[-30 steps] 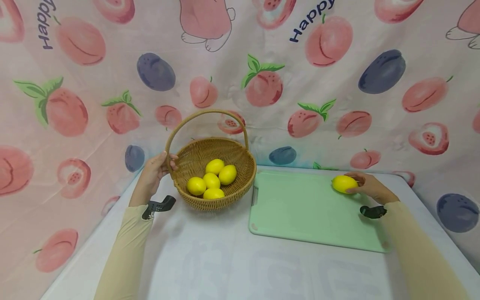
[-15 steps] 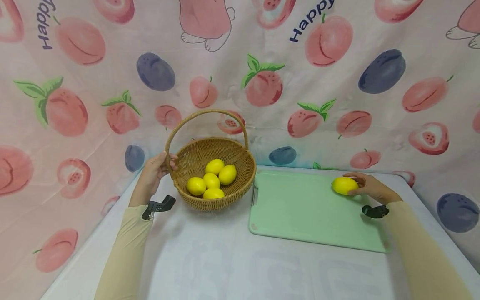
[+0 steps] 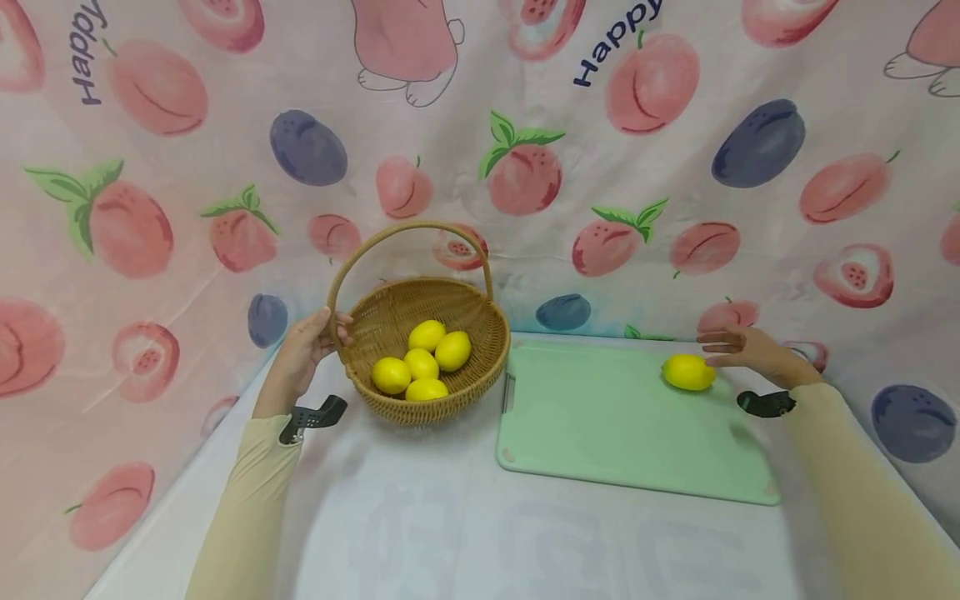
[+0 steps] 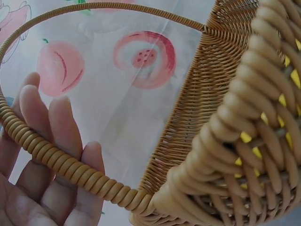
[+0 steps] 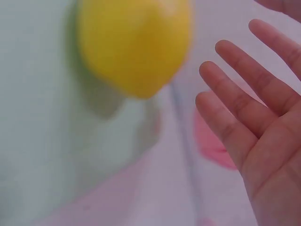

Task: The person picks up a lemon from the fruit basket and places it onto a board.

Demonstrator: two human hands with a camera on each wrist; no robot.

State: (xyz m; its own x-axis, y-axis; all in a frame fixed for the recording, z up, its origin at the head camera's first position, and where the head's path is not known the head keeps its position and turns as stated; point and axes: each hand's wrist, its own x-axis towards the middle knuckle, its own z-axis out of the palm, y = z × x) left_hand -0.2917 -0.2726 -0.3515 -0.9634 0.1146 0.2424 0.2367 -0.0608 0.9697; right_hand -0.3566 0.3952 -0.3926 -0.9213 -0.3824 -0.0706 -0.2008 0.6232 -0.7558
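On the left of the head view, a wicker basket (image 3: 427,408) holds several yellow lemons (image 3: 453,351). My left hand (image 3: 300,354) holds the basket's arched handle (image 4: 70,165) at its left base, the fingers passing behind it in the left wrist view. A single lemon (image 3: 688,372) lies on the far right part of a pale green cutting board (image 3: 600,417). Just to the right of that lemon is my right hand (image 3: 753,352), fingers extended and holding nothing. The right wrist view shows a gap between the lemon (image 5: 136,42) and the fingers (image 5: 235,103).
A white cloth (image 3: 420,517) covers the table under the basket and board. Behind stands a fruit-print curtain (image 3: 450,125), close to the back of the basket. The board's left edge sits right beside the basket.
My right hand has let go of the lemon and moved right, its fingers straightening. The lemon stays on the board. My left hand and the basket keep their places; the head view shifts slightly.
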